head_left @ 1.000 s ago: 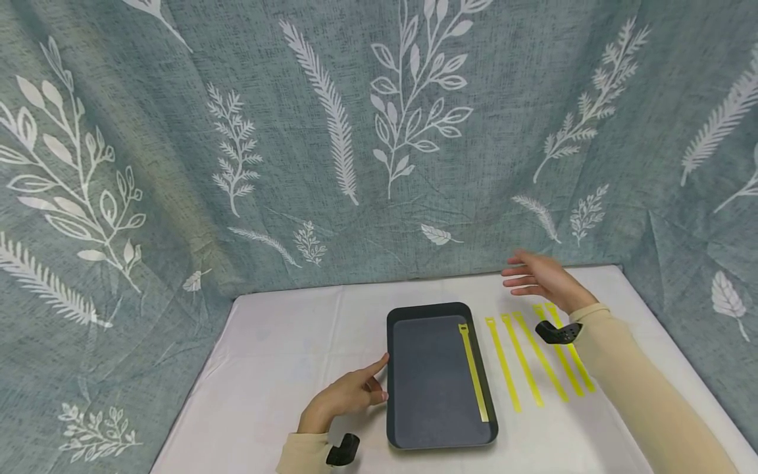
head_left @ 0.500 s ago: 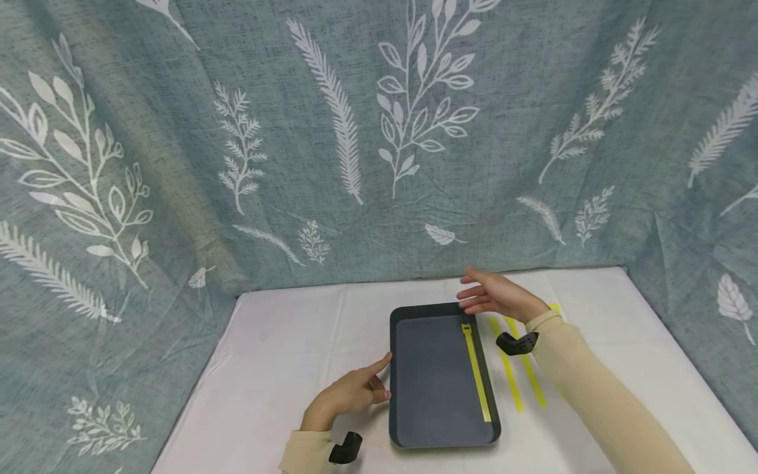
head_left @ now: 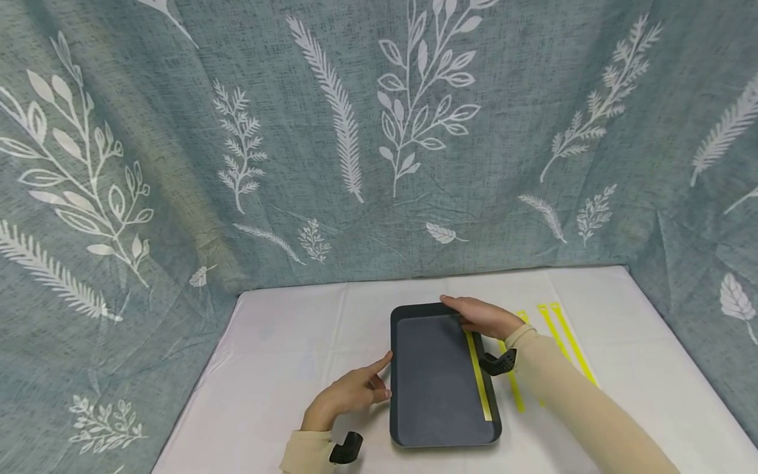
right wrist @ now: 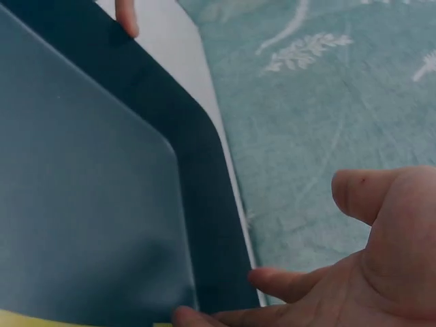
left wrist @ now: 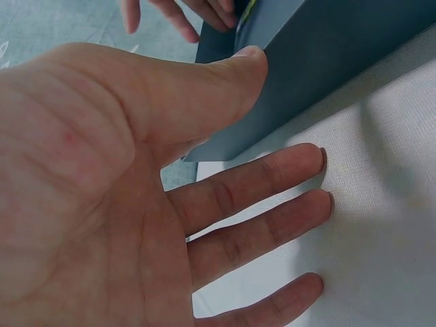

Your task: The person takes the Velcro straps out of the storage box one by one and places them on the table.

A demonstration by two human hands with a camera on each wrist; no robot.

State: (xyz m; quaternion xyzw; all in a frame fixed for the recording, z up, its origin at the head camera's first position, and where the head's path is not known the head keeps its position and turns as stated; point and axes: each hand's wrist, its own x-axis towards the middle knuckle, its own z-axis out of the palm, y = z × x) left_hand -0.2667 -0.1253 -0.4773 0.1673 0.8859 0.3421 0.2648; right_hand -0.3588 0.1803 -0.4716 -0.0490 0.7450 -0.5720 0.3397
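Note:
A dark grey rectangular tray (head_left: pixel 435 385) lies on the white cloth, a yellow slotted strap (head_left: pixel 480 382) along its right side. My left hand (head_left: pixel 348 394) is beside the tray's left wall, a fingertip (right wrist: pixel 127 24) right at the rim in the right wrist view. In the left wrist view its thumb (left wrist: pixel 204 95) overlaps the tray's outer wall, other fingers spread above the cloth. Over the tray's far right corner reaches my right hand (head_left: pixel 482 317), covering the strap's far end. The right wrist view shows its thumb (right wrist: pixel 357 194) held apart and fingers (right wrist: pixel 283 283) extended across the tray rim.
Several yellow straps (head_left: pixel 573 345) lie on the white cloth (head_left: pixel 290 342) right of the tray, some partly hidden under my right forearm. A teal curtain (head_left: pixel 331 164) with white leaf prints hangs behind and on both sides of the table.
My right hand has moved left and down from above the loose straps to the tray's far right corner. The left hand keeps its place at the tray's left side.

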